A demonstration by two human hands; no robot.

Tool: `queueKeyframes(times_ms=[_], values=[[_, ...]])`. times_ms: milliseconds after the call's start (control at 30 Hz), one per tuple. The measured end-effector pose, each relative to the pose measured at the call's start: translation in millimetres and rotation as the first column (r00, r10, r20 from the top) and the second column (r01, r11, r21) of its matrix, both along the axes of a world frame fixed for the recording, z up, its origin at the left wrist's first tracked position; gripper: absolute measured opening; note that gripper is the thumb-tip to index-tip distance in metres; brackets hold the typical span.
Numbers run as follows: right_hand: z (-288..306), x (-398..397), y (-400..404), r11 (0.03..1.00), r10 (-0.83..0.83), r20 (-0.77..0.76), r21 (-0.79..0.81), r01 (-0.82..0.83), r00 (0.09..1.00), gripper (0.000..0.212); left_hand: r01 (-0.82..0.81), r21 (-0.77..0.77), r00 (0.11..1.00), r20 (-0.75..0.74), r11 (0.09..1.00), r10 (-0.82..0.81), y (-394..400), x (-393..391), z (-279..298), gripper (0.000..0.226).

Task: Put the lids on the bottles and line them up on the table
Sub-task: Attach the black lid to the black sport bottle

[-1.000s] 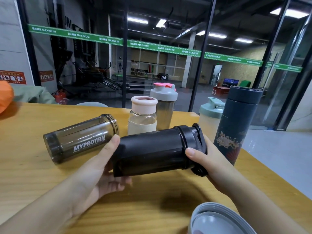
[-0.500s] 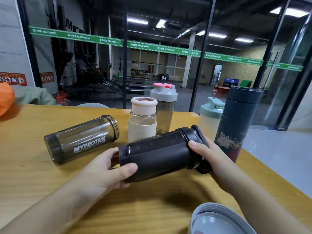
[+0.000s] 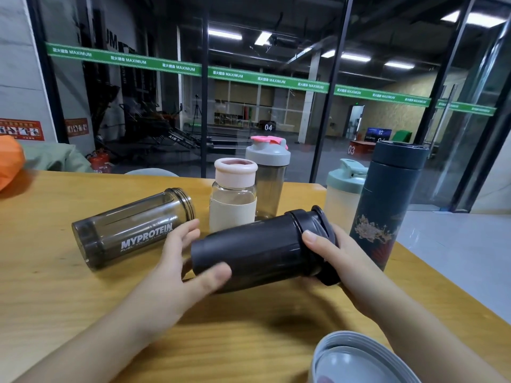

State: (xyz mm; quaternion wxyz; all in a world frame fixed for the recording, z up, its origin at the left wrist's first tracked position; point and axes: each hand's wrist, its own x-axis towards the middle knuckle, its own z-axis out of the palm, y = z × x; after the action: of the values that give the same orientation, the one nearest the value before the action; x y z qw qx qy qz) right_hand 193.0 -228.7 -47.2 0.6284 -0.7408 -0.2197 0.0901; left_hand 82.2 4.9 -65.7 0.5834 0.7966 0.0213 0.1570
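A black shaker bottle [image 3: 257, 250] lies tilted above the wooden table [image 3: 55, 299], lid end up and to the right. My left hand [image 3: 179, 269] cups its base end, thumb over the front. My right hand [image 3: 337, 258] grips its black lid [image 3: 318, 219]. A smoky MYPROTEIN bottle [image 3: 130, 228] lies on its side to the left, mouth uncovered. Behind stand a glass bottle with a pink lid [image 3: 233, 200], a grey shaker with a pink-trimmed lid [image 3: 268, 175], a pale shaker with a green lid [image 3: 343, 194] and a dark flowered flask [image 3: 387, 203].
A loose grey lid [image 3: 356, 360] lies inside-up at the table's near right edge. An orange object [image 3: 9, 161] sits at the far left. The table's right edge runs close beside the flask. Glass walls stand behind the table.
The black bottle has tipped further, lid end rising. My left hand shifted from under its side to its base, thumb now across the front. My right hand stays on the lid.
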Motion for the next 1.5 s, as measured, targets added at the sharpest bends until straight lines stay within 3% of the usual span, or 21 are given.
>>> queueKeyframes(times_ms=[33, 133, 267, 367, 633, 1133, 1300, 1433, 1500], values=[[-0.2, -0.1, -0.1, 1.000, -0.001, 0.024, 0.009, 0.001, 1.000, 0.080, -0.001, -0.159, 1.000, -0.013, 0.987, -0.001, -3.4, -0.1, 2.0, 0.102], [0.8, -0.7, -1.2, 0.999, -0.003, 0.087, 0.043, -0.001, 0.996, 0.092, -0.011, -0.537, 0.996, -0.077, 0.844, -0.036, -8.1, -2.6, 10.8, 0.063], [2.6, -4.3, -1.8, 1.000, 0.006, 0.228, 0.010, -0.008, 0.974, 0.100, 0.041, -0.665, 0.954, -0.197, 0.746, -0.228, -6.2, -9.0, 17.0, 0.084], [2.5, -6.7, -2.0, 1.000, 0.025, 0.271, -0.015, -0.022, 0.962, 0.101, 0.036, -0.704, 0.940, -0.217, 0.709, -0.263, -6.9, -11.6, 18.0, 0.086], [1.4, -7.7, -2.8, 0.997, 0.058, 0.288, -0.072, -0.039, 0.956, 0.099, -0.010, -0.666, 0.940, -0.261, 0.746, -0.221, -11.8, -12.5, 17.5, 0.063], [3.8, -7.1, -1.3, 1.000, 0.005, 0.229, -0.013, -0.003, 0.973, 0.079, 0.010, -0.622, 0.991, -0.101, 0.783, -0.092, -13.5, -7.9, 18.0, 0.049], [3.1, -5.5, 0.3, 0.999, 0.006, 0.139, 0.040, -0.012, 0.990, 0.070, 0.069, -0.550, 0.994, -0.028, 0.833, -0.101, -8.8, -3.9, 12.2, 0.099], [4.4, -5.1, 1.1, 0.998, 0.041, 0.096, 0.037, -0.045, 0.995, 0.070, 0.107, -0.492, 0.994, 0.029, 0.864, -0.106, -7.7, -2.4, 10.2, 0.104], [5.0, -4.6, 1.1, 0.997, 0.068, 0.059, 0.044, -0.070, 0.996, 0.074, 0.107, -0.375, 0.994, 0.060, 0.921, -0.091, -6.4, -3.8, 10.4, 0.094]])
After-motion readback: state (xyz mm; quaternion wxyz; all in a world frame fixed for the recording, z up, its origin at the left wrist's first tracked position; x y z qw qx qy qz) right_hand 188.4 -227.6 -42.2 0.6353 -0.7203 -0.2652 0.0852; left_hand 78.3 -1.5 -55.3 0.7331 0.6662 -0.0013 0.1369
